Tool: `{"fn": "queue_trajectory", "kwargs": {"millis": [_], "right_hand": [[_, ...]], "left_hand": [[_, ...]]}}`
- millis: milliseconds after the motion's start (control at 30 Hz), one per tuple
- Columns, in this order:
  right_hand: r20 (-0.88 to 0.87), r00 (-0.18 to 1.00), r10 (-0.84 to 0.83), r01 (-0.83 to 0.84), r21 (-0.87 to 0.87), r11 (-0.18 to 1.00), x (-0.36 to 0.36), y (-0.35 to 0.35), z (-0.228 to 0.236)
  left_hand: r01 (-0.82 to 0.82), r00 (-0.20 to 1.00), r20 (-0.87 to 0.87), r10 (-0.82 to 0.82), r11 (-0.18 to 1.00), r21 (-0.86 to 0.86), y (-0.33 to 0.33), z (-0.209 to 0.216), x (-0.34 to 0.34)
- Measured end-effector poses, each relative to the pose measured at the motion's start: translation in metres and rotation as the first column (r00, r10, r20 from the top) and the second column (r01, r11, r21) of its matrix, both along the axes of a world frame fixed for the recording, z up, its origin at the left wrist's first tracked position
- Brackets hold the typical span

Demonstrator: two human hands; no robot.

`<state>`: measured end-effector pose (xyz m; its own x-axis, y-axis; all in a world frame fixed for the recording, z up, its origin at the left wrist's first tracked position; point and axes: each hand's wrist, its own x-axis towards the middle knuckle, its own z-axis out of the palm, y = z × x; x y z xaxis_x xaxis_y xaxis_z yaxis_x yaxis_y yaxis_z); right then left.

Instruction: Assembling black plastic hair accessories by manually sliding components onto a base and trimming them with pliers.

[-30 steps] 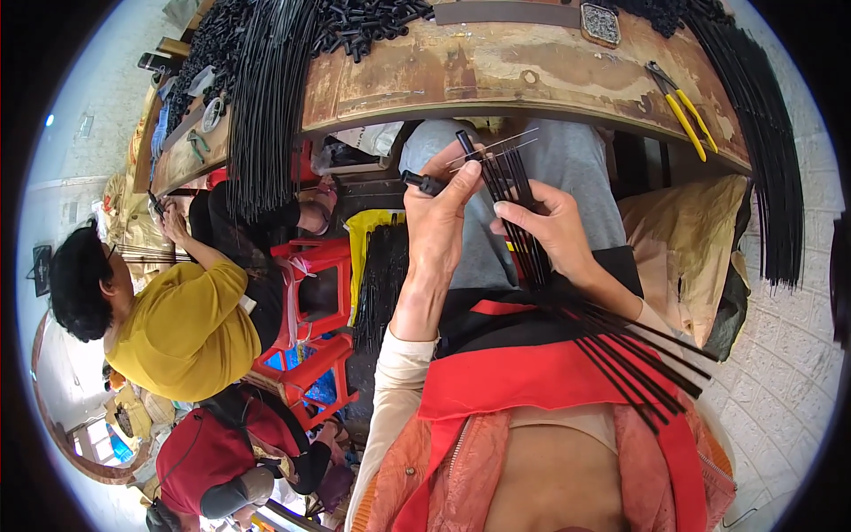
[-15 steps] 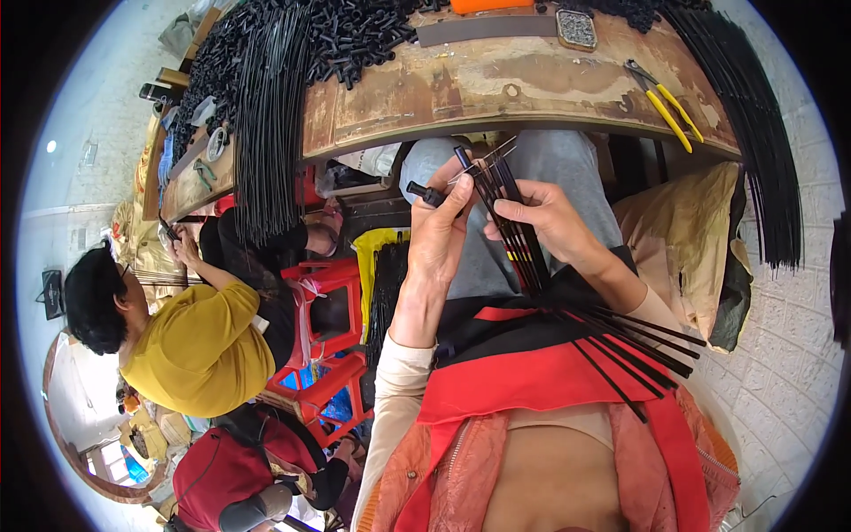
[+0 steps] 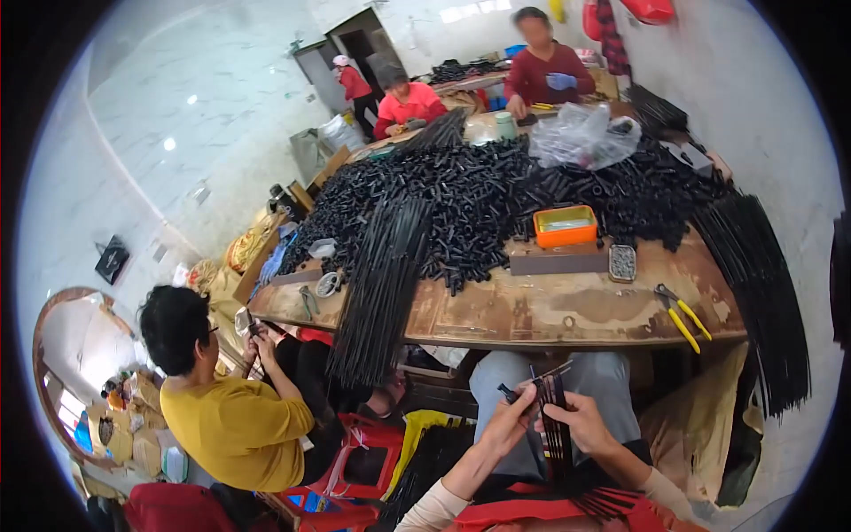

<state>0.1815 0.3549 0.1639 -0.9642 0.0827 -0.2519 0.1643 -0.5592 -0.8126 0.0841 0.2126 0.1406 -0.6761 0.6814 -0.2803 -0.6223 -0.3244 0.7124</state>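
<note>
Over my lap, my right hand (image 3: 585,427) is closed around a bundle of thin black rods (image 3: 557,454), some with coloured bands lower down. The lower ends of the rods fan out across my red and black apron (image 3: 523,512). To its left, my left hand (image 3: 507,427) is closed on a short black tubular piece (image 3: 508,393), which sticks out beyond the fingers. The left thumb and fingertips meet the upper part of the bundle. A thin rod lies slantwise across the top of the bundle; which hand holds it I cannot tell.
On the wooden table (image 3: 479,310) lie a heap of black tubular pieces (image 3: 461,195), rod bundles (image 3: 381,284), an orange box (image 3: 566,232), a small metal-filled tray (image 3: 622,263) and yellow-handled pliers (image 3: 681,319). A person in yellow (image 3: 235,426) sits at left; others work across the table.
The view has tilted up, showing the far side of the table and more people. Both hands now appear lower in the picture, still holding the rods and the tubular piece.
</note>
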Motion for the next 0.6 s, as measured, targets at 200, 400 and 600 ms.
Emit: {"fn": "queue_trajectory", "kwargs": {"millis": [200, 400, 600], "right_hand": [[0.03, 0.999, -0.039, 0.039, -0.007, 0.999, 0.005, 0.001, 0.004], [0.048, 0.991, 0.127, -0.122, -0.091, 0.988, -0.021, 0.017, 0.003], [-0.056, 0.998, 0.032, -0.029, 0.061, 0.998, -0.02, 0.003, 0.011]], "left_hand": [[0.127, 0.982, 0.128, -0.141, 0.986, 0.111, -0.002, 0.002, -0.001], [0.018, 0.992, -0.121, -0.034, 0.991, -0.13, 0.004, 0.031, -0.016], [0.029, 0.999, -0.034, -0.028, 0.999, 0.027, 0.0, 0.031, -0.016]]}}
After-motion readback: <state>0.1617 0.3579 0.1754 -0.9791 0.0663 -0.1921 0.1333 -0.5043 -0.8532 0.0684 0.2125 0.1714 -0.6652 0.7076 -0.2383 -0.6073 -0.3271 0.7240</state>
